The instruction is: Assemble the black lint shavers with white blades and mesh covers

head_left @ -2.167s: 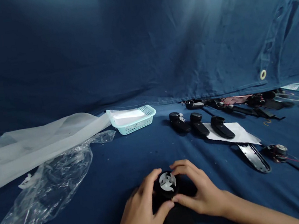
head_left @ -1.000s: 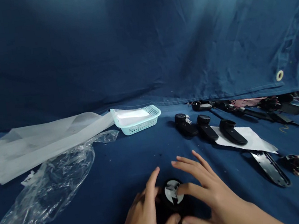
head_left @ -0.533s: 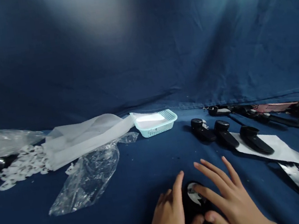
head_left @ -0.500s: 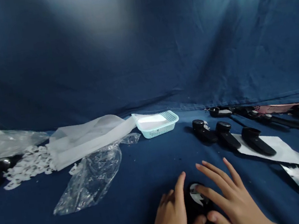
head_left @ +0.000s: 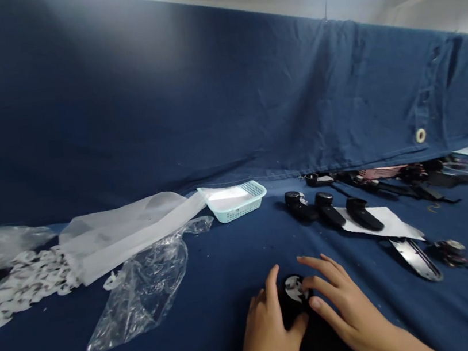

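Cupping a round black part (head_left: 295,296) between both hands, the person is working in front of and to the right of the pale blue plastic basket (head_left: 233,203), low on the blue tabletop cloth (head_left: 205,342). The left hand (head_left: 268,342) is pressing against the part's left side, while the right hand (head_left: 348,304) is curving around from its right, fingers spread. The grip is narrow and touches the part, though how firmly it is clamped I cannot tell. A white star-shaped insert (head_left: 294,289) is showing on top, and a dark body is disappearing into shadow below. To the basket's right, three black handle-like parts (head_left: 326,209) are lying in a row, the nearest to the right resting on a white paper sheet (head_left: 379,219). Farther right, a slotted metal plate (head_left: 415,260) and a small wired motor (head_left: 450,252) are lying. To the basket's left, a translucent white film (head_left: 129,236) is touching its rim, a crumpled clear plastic bag (head_left: 142,299) is lying in front, and small white pieces (head_left: 23,286) are scattered beyond. Behind the basket, a blue backdrop cloth (head_left: 208,115) is hanging.
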The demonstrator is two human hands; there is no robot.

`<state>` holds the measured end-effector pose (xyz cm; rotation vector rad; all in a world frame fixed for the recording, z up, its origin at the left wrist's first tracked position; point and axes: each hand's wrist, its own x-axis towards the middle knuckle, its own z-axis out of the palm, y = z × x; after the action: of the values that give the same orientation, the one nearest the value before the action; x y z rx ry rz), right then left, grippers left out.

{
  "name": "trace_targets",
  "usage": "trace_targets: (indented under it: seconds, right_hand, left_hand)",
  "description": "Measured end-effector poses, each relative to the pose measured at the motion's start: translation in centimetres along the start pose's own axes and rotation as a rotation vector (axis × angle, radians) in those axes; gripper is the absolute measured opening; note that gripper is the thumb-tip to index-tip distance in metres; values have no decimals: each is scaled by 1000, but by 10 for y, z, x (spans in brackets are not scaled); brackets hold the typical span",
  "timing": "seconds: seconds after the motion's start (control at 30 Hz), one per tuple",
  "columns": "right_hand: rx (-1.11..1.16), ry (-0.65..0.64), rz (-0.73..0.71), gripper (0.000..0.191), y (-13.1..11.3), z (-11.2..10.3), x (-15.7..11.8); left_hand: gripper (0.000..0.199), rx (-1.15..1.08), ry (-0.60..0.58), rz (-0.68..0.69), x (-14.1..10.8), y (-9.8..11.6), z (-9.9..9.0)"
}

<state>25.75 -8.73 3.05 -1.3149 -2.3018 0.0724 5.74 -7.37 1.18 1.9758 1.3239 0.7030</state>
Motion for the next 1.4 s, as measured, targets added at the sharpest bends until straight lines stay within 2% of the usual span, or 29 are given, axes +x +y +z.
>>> trace_targets:
  seconds: [0.13, 0.2, 0.27, 0.33, 0.43, 0.57, 0.73, 0.87, 1.03, 1.13, 1.23, 1.4]
  right_hand:
    - [73, -9, 12, 25, -5, -12, 2]
    - [164, 61, 30, 29, 1, -16, 9]
    - [336, 184, 99, 28, 12, -16, 21]
    - [516, 324, 199, 28, 27, -10, 37]
    - [648, 477, 341, 36, 47, 9, 59]
    - [734, 544, 485, 37, 57, 35, 67]
    - [826, 449, 546, 37, 53, 42, 58]
    - [961, 316, 562, 35, 48, 36, 54]
    - [1178, 71, 432, 30, 39, 19, 48]
    - [1394, -127, 354, 38, 32, 8, 44]
    - [1585, -303, 350, 44, 26, 3, 41]
    - [1659, -364, 381, 46, 18, 4, 38]
  left_hand:
    - [72, -13, 29, 31, 0, -3, 2]
    - [72, -4, 24, 19, 0, -3, 1]
    - [69, 17, 25, 10, 1, -3, 1]
    - [65, 41, 29, 22, 1, -3, 1]
    - [59, 84, 29, 43, 2, -6, 2]
    - [56, 173, 39, 78, 6, -16, 8]
    - [56, 200, 121, 177, 9, -20, 7]
    - [60, 124, 98, 188, 7, -9, -1]
    - [60, -34, 58, 185, 6, 2, -9]
    - [63, -83, 81, 215, 8, 2, -11]
    - [63, -110, 112, 236, 9, 0, -13]
    - [66, -132, 113, 241, 8, 1, -17]
